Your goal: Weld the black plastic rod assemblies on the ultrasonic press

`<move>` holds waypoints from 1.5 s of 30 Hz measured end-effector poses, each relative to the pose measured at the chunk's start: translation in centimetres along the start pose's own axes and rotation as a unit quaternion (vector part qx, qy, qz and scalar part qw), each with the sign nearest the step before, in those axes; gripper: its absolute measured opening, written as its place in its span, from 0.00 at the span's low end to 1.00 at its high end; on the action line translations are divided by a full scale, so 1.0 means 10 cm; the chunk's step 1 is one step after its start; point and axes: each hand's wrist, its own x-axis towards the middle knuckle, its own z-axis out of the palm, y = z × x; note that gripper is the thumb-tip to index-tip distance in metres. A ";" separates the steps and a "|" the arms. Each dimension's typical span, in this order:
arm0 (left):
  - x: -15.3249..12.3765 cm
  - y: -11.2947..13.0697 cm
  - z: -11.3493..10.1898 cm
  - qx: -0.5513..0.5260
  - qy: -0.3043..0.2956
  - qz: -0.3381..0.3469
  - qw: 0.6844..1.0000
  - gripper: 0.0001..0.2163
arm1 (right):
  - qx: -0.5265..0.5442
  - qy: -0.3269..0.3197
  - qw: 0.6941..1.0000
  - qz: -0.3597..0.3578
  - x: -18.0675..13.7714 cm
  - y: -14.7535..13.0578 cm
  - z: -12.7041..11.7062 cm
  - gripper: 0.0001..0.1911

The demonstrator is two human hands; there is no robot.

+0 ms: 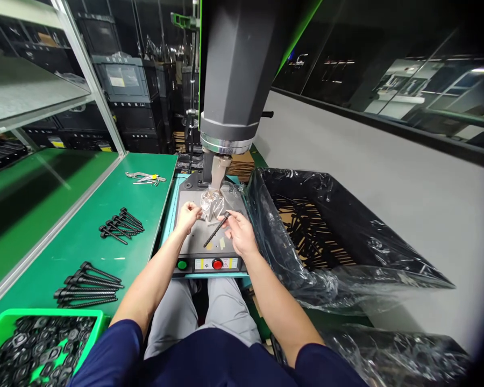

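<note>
My right hand (240, 232) grips a black ribbed stick (215, 231) near its upper end; the stick slants down to the left over the machine's grey bed (193, 236). My left hand (189, 217) is closed, its fingertips pinched together at the left of a fixture wrapped in clear plastic (212, 203). Whether something small sits between those fingertips I cannot make out. Above the fixture, the pale metal horn (219, 171) of a press-like machine points down, its tip close to the plastic.
A green button (182, 265) and a red button (217, 264) sit on the machine's front. Left, a green table holds black sticks with wide heads (123, 226), pliers (145, 177) and a green bin (100, 322) of black parts. Right stands a plastic-lined box (266, 226) with black sticks.
</note>
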 end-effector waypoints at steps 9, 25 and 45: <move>-0.96 -0.34 -0.42 0.137 -0.184 0.095 0.969 0.16 | -0.030 -0.055 0.997 -0.048 -0.06 -0.02 0.14 0.23; -1.09 -0.55 -0.80 0.215 0.006 0.170 0.962 0.06 | -0.089 -0.175 0.978 -0.069 -0.30 0.03 0.44 0.30; -0.35 -0.38 -2.18 0.397 0.414 -0.094 0.813 0.09 | -0.092 -0.187 0.976 0.057 -0.73 0.28 -0.09 0.23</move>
